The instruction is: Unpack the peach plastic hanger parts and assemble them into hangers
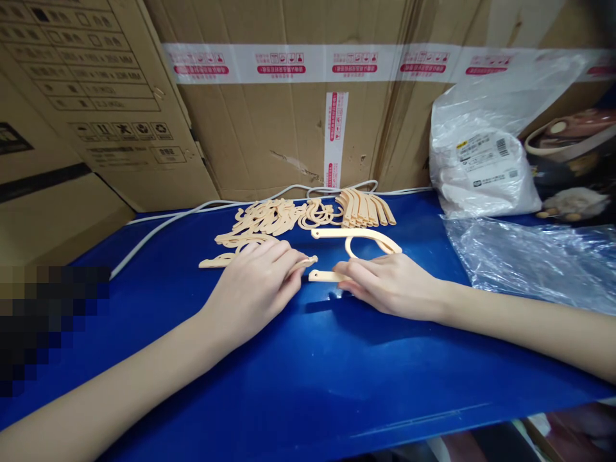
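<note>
My left hand [255, 282] is closed on a beige plastic hanger arm [308, 261], whose tip sticks out past the thumb and fingers. My right hand [389, 282] pinches a second beige hanger arm [323, 276], its holed end pointing left toward the first. A small gap separates the two ends. Just beyond my right hand lies a curved hanger arm [356, 233] with a ring-shaped hook [350, 247] by it. Past my left hand are more hanger pieces [216, 262], partly hidden by the fingers.
Behind the hands sit a heap of beige hanger parts [269, 217], several hooks [317, 213] and a row of curved arms [366, 208]. A white cable [192, 210] runs along the cardboard boxes [269, 141]. To the right are a white plastic bag [481, 167] and clear plastic film [529, 256].
</note>
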`<state>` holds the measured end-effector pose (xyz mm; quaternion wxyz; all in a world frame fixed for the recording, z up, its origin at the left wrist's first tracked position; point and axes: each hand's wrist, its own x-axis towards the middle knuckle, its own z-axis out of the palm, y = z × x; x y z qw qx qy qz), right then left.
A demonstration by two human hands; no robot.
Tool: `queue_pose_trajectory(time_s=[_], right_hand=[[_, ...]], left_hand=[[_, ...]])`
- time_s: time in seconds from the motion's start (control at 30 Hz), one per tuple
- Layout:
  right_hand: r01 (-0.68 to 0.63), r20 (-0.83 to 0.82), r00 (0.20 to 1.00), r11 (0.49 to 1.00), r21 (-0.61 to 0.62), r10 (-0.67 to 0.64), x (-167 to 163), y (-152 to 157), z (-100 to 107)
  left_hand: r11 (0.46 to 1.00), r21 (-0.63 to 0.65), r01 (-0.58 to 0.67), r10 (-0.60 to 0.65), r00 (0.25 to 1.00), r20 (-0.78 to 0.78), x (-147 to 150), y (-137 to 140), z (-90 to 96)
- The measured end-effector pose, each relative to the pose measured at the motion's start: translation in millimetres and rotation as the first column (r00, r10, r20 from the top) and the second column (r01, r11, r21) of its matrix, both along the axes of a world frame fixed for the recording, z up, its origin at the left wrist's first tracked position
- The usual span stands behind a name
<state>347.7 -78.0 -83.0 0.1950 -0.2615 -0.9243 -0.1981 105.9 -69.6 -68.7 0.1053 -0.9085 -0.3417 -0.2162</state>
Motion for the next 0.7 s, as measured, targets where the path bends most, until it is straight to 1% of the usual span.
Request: queue_pose_trajectory(time_s=[0.13,0.23,0.4,0.5,0.6,0.7], right_hand=[[0.067,-0.051,0.996,0.995,-0.078,-0.071,0.8,-0.5,-0.1],[0.081,-0.081,0.993,0.990,-0.118,-0.091,0.7,-1.2,0.9],[0.088,-0.078,0.992,0.981,-0.171,-0.103,1.4,-0.9,1.4],[0.075,-0.085,0.992,0.982,-0.175,-0.091,1.8,0.0,1.1],[0.080,-0.092,0.991,0.982,-0.173,-0.097,1.9,0.8,0.8],[0.082,-0.102,0.990,0.982,-0.168,-0.100,1.9,1.6,0.7]], left_hand=[[0.993,-0.099,-0.062,0.071,0.994,0.086,1.6,-3.1,2.9],[0.986,-0.128,-0.105,0.120,0.987,0.111,0.6,-2.8,1.1],[0.959,-0.265,-0.103,0.141,0.982,0.127,-0.6,-2.1,-1.0],[0.958,-0.264,-0.111,0.148,0.981,0.123,0.6,-3.7,1.1],[0.964,-0.257,-0.072,0.112,0.983,0.144,1.2,-6.3,2.7],[0.974,-0.219,-0.049,0.075,0.991,0.110,0.9,-7.8,2.0]])
